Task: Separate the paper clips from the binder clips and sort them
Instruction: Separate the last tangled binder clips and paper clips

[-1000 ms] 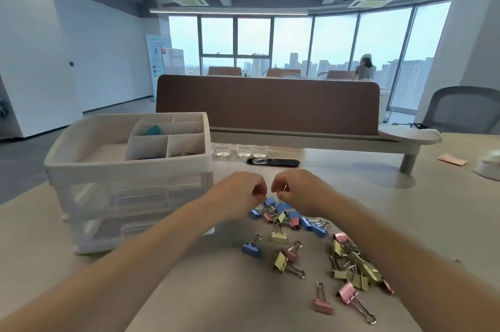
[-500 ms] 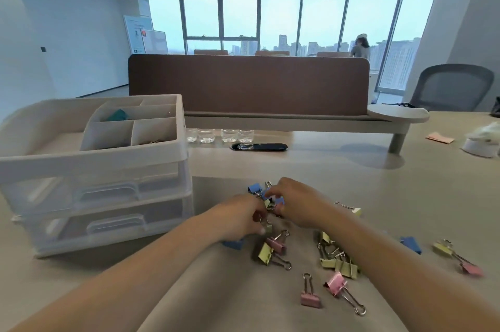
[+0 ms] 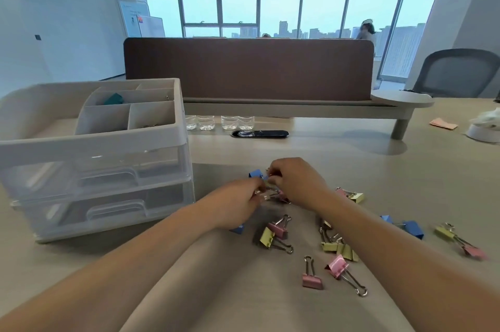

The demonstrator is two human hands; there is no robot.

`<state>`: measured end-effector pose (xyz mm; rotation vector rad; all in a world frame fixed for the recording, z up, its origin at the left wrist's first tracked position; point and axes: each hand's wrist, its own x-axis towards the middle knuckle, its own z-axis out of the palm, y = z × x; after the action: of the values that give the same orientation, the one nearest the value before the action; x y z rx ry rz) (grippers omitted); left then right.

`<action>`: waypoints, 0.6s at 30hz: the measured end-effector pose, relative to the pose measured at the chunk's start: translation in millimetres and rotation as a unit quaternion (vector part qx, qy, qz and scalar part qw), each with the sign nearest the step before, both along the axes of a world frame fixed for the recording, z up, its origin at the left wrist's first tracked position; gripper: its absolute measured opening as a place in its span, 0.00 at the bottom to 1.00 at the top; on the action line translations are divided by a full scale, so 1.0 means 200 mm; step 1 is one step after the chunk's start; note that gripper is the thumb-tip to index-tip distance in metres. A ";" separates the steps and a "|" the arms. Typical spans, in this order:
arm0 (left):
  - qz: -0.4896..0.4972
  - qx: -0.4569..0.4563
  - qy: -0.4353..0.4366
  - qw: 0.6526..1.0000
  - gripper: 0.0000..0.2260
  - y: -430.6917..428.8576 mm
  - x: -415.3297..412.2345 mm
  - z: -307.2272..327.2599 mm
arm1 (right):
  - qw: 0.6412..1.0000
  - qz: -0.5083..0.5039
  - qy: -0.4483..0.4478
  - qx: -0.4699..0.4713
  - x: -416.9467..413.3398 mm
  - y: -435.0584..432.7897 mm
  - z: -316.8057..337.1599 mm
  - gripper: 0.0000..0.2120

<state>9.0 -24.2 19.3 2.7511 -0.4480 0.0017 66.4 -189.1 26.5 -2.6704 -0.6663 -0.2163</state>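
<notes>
Table, organizer on left side. Left hand, right hand meet at centre, fingers curled, pinching into clip tangle between fingertips, both equally close. Which clip exactly? Too blurry tbh. Loose binder clips near-right.

The drawer organizer walls off the left; binder clips litter the right; table lies open ahead.

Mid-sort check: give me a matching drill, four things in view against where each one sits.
Things: 1 teal clip; 2 clear bottles; 3 tangled clips; 4 office chair.
Places: A far right, behind the desk; B under the raised shelf; C between left hand and right hand; D organizer rear compartment.
Pairs: 1-D; 2-B; 3-C; 4-A.
</notes>
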 end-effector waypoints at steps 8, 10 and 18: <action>0.008 0.032 0.005 0.999 0.14 -0.02 -0.11 0.05 | 0.998 -0.031 0.028 0.040 -0.16 -0.12 0.07 0.07; 0.007 0.056 -0.015 0.998 0.14 -0.04 -0.15 0.05 | 0.997 -0.038 0.048 0.055 -0.22 -0.15 0.07 0.09; 0.042 0.025 -0.070 0.996 0.13 -0.12 -0.26 0.04 | 0.996 -0.036 0.069 0.044 -0.37 -0.28 0.05 0.12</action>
<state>-42.6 -48.0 27.5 2.8280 -0.3728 0.2075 -8.5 -244.7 36.7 -2.5989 -0.5060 -0.0766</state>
